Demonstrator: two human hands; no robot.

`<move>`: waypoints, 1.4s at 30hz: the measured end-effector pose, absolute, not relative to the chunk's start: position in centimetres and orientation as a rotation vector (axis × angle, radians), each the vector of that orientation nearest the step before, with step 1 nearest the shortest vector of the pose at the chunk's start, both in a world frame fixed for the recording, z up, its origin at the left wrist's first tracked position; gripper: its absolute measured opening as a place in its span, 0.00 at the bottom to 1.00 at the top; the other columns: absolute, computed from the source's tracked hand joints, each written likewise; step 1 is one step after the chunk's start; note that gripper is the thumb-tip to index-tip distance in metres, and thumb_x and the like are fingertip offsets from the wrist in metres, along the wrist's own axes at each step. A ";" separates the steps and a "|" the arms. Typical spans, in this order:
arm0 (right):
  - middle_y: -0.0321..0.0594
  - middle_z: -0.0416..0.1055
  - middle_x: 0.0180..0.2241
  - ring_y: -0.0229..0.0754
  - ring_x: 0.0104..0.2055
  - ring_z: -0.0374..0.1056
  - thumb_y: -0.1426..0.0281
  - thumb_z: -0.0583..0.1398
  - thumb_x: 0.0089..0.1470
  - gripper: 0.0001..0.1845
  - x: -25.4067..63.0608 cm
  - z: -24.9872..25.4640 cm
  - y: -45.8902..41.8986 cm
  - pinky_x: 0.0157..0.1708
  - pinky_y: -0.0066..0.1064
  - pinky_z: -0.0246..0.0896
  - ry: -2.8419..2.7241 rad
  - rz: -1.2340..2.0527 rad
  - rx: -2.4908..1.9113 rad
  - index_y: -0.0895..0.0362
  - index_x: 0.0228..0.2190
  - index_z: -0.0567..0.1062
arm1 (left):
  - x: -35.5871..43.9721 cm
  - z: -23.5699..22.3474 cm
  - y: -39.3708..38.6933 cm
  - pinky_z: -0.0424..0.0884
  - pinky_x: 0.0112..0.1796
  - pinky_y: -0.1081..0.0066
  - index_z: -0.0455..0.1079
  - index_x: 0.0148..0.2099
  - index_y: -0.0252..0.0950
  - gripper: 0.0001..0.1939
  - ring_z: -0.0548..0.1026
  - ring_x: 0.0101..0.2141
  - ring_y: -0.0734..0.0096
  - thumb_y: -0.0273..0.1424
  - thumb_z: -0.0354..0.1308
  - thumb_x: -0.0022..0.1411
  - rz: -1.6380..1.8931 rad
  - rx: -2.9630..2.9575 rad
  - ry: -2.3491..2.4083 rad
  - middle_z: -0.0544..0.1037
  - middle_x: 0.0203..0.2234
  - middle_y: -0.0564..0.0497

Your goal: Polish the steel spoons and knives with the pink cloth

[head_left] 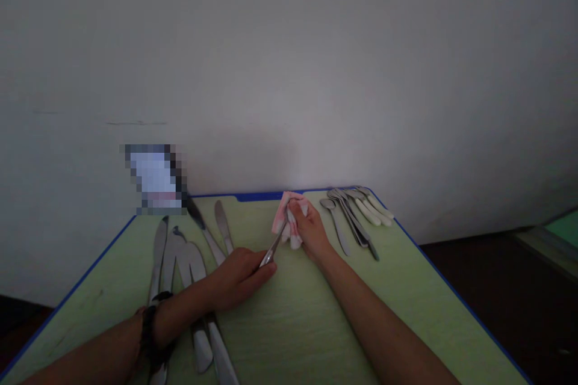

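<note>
My left hand (244, 277), a dark band on its wrist, grips the handle of a metal piece of cutlery (274, 245) that slants up and to the right. Its far end runs into a pink and white cloth (295, 239), so I cannot tell its kind. Around that end, my right hand (311, 230) is closed on the cloth, thumb on top. Several table knives (160, 243) and similar flat metal cutlery lie left of and partly under my left forearm. To the right of my right hand rests a spoon (336, 225) beside a bunch of several spoons (354, 222).
The green table (289, 325) has a blue edge and stands against a pale wall (289, 72). A blurred-out phone-like screen (156, 180) leans at the back left corner. Cutlery with white handles (368, 212) lies at the back right.
</note>
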State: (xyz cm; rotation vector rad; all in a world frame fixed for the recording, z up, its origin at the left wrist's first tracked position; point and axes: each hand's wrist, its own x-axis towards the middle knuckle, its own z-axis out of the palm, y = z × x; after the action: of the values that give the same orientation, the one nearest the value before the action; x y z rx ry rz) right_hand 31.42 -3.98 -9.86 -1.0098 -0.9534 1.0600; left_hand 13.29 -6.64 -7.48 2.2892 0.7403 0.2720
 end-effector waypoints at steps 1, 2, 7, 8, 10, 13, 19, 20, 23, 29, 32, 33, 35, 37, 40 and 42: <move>0.33 0.67 0.24 0.34 0.23 0.58 0.55 0.60 0.47 0.19 31.4 -9.8 -4.0 0.23 0.25 0.55 -0.955 1.055 -1.021 0.55 0.37 0.73 | 13.3 -7.5 -6.6 0.56 0.26 0.75 0.53 0.26 0.37 0.19 0.60 0.21 0.75 0.41 0.37 0.65 0.271 2.294 0.739 0.58 0.18 0.57; 0.33 0.67 0.24 0.34 0.23 0.58 0.55 0.60 0.48 0.20 31.3 -9.8 -4.1 0.23 0.25 0.55 -0.956 1.044 -1.035 0.55 0.38 0.73 | 13.3 -7.5 -6.6 0.56 0.25 0.75 0.53 0.26 0.37 0.19 0.60 0.21 0.75 0.41 0.37 0.65 0.270 2.296 0.740 0.58 0.18 0.57; 0.34 0.69 0.27 0.35 0.28 0.61 0.59 0.60 0.48 0.17 31.3 -9.8 -4.2 0.29 0.26 0.57 -0.950 1.014 -1.030 0.55 0.37 0.74 | 13.5 -7.4 -6.7 0.54 0.23 0.76 0.52 0.25 0.38 0.19 0.58 0.20 0.76 0.41 0.37 0.65 0.268 2.244 0.779 0.57 0.18 0.58; 0.33 0.70 0.29 0.36 0.29 0.62 0.60 0.60 0.48 0.15 31.3 -9.8 -4.2 0.31 0.26 0.58 -0.938 1.038 -1.004 0.55 0.36 0.74 | 13.5 -7.3 -6.8 0.54 0.23 0.76 0.51 0.24 0.38 0.19 0.58 0.20 0.76 0.41 0.37 0.65 0.268 2.229 0.800 0.57 0.17 0.58; 0.33 0.71 0.30 0.36 0.31 0.63 0.62 0.60 0.47 0.14 31.4 -9.9 -4.2 0.32 0.26 0.58 -0.914 1.088 -0.962 0.55 0.36 0.74 | 13.5 -7.2 -6.9 0.55 0.23 0.75 0.52 0.24 0.38 0.20 0.58 0.20 0.76 0.42 0.36 0.65 0.264 2.198 0.835 0.57 0.17 0.58; 0.33 0.71 0.31 0.37 0.32 0.63 0.65 0.61 0.44 0.14 31.3 -10.0 -4.2 0.33 0.27 0.58 -0.908 1.097 -0.976 0.55 0.35 0.74 | 13.5 -7.2 -6.9 0.56 0.24 0.75 0.54 0.26 0.37 0.19 0.59 0.21 0.75 0.42 0.37 0.65 0.313 2.157 0.821 0.59 0.18 0.58; 0.31 0.68 0.24 0.35 0.27 0.60 0.65 0.63 0.40 0.12 31.0 -9.4 -4.2 0.29 0.26 0.56 -0.752 1.116 -0.977 0.56 0.30 0.73 | 13.6 -7.6 -6.8 0.59 0.27 0.75 0.62 0.40 0.36 0.15 0.63 0.23 0.75 0.39 0.38 0.67 0.432 2.058 0.820 0.65 0.21 0.58; 0.31 0.68 0.24 0.35 0.27 0.60 0.66 0.63 0.39 0.11 31.0 -9.2 -4.2 0.28 0.26 0.56 -0.700 1.140 -0.950 0.56 0.29 0.73 | 13.6 -7.6 -6.7 0.60 0.27 0.75 0.62 0.44 0.36 0.16 0.63 0.23 0.75 0.38 0.38 0.67 0.435 2.045 0.819 0.65 0.21 0.58; 0.31 0.67 0.22 0.34 0.25 0.59 0.70 0.61 0.36 0.06 31.2 -9.0 -4.2 0.27 0.26 0.55 -0.572 1.177 -0.897 0.57 0.24 0.72 | 13.6 -7.8 -6.7 0.61 0.28 0.74 0.61 0.50 0.35 0.18 0.65 0.23 0.74 0.37 0.37 0.68 0.431 2.041 0.816 0.67 0.21 0.58; 0.31 0.64 0.18 0.33 0.21 0.56 0.74 0.56 0.32 0.03 31.6 -8.9 -4.2 0.22 0.25 0.52 -0.539 1.167 -0.912 0.58 0.17 0.70 | 13.5 -8.2 -6.7 0.62 0.28 0.75 0.49 0.63 0.36 0.23 0.64 0.23 0.76 0.36 0.39 0.67 0.571 2.000 0.804 0.71 0.28 0.55; 0.31 0.65 0.18 0.33 0.21 0.56 0.74 0.56 0.32 0.04 31.4 -8.8 -4.3 0.22 0.25 0.52 -0.566 1.185 -0.912 0.58 0.18 0.70 | 13.6 -8.5 -6.7 0.58 0.22 0.77 0.46 0.64 0.37 0.25 0.59 0.19 0.79 0.37 0.39 0.67 0.657 1.899 0.824 0.71 0.29 0.55; 0.30 0.64 0.18 0.32 0.20 0.56 0.73 0.56 0.32 0.04 31.4 -8.7 -4.4 0.21 0.25 0.52 -0.578 1.193 -0.918 0.58 0.18 0.70 | 13.6 -8.5 -6.7 0.57 0.21 0.78 0.48 0.64 0.37 0.24 0.58 0.19 0.79 0.37 0.40 0.67 0.669 1.893 0.831 0.70 0.28 0.55; 0.30 0.64 0.18 0.32 0.20 0.56 0.73 0.57 0.34 0.04 31.3 -8.7 -4.4 0.21 0.25 0.52 -0.606 1.203 -0.939 0.58 0.20 0.70 | 13.6 -8.4 -6.7 0.57 0.21 0.78 0.52 0.62 0.36 0.23 0.59 0.19 0.79 0.36 0.40 0.67 0.672 1.923 0.845 0.70 0.26 0.55; 0.30 0.65 0.19 0.32 0.21 0.57 0.72 0.59 0.35 0.05 31.2 -8.6 -4.5 0.22 0.25 0.53 -0.628 1.203 -0.955 0.57 0.22 0.71 | 13.6 -8.2 -6.6 0.57 0.22 0.78 0.53 0.62 0.36 0.23 0.59 0.20 0.79 0.36 0.40 0.67 0.660 1.969 0.848 0.70 0.24 0.56; 0.30 0.67 0.21 0.33 0.23 0.59 0.69 0.61 0.37 0.08 31.1 -8.6 -4.6 0.25 0.25 0.55 -0.650 1.224 -0.961 0.57 0.26 0.72 | 13.6 -7.8 -6.6 0.57 0.23 0.78 0.53 0.62 0.35 0.24 0.60 0.20 0.78 0.35 0.41 0.66 0.632 2.013 0.855 0.70 0.23 0.57; 0.30 0.68 0.21 0.34 0.23 0.60 0.68 0.62 0.38 0.10 31.1 -8.7 -4.6 0.25 0.26 0.56 -0.650 1.245 -0.961 0.57 0.27 0.72 | 13.6 -7.8 -6.6 0.57 0.23 0.78 0.53 0.62 0.35 0.24 0.61 0.20 0.78 0.35 0.42 0.66 0.618 2.039 0.858 0.70 0.23 0.57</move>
State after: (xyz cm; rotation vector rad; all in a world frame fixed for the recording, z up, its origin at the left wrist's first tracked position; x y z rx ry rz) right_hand 31.05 -4.60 -8.68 -0.9608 -0.6501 1.2451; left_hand 13.63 -6.61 -7.76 2.0393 0.8582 0.6179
